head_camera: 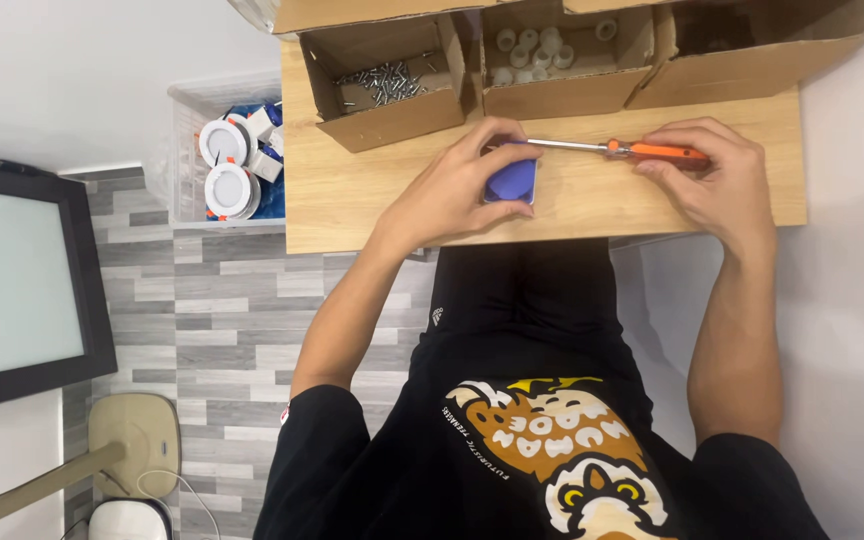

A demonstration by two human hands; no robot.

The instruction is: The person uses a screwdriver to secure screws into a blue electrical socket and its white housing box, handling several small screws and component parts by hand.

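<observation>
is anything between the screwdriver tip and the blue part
Nothing visible. The screwdriver, held in the right hand, runs level across the table, and its shaft reaches the blue part under the left hand. The tip itself is hidden by those fingers.

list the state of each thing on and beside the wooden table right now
left hand: grip closed on blue rounded plastic part
right hand: grip closed on orange-handled screwdriver, lying level, tip at the blue part
cardboard box of screws: open
cardboard box of white plastic pieces: open
clear plastic bin of round white fittings: open
</observation>
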